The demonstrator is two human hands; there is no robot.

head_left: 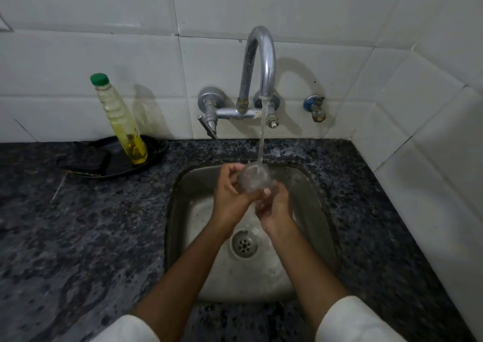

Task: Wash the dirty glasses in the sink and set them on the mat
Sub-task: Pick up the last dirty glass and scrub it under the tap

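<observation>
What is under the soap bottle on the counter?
The soap bottle stands tilted in a black tray, with a dark cloth beside it. The bottle's base covers the tray surface directly beneath.

Glass (255, 178), frame centre: clear, wet, glossy. Sink (311, 211): brushed steel, dull sheen, water-marked. Tap (261, 62), upper centre: chromed metal, shiny, spotted. Counter (86, 237): speckled dark polished stone. Wall tiles (78, 62): white glazed, smooth. Bottle (119, 116), left: clear plastic, yellow liquid, green plastic cap. Tray (154, 145) under bottle: black, glossy. Sleeves (358, 320), bottom: white matt cloth.
</observation>
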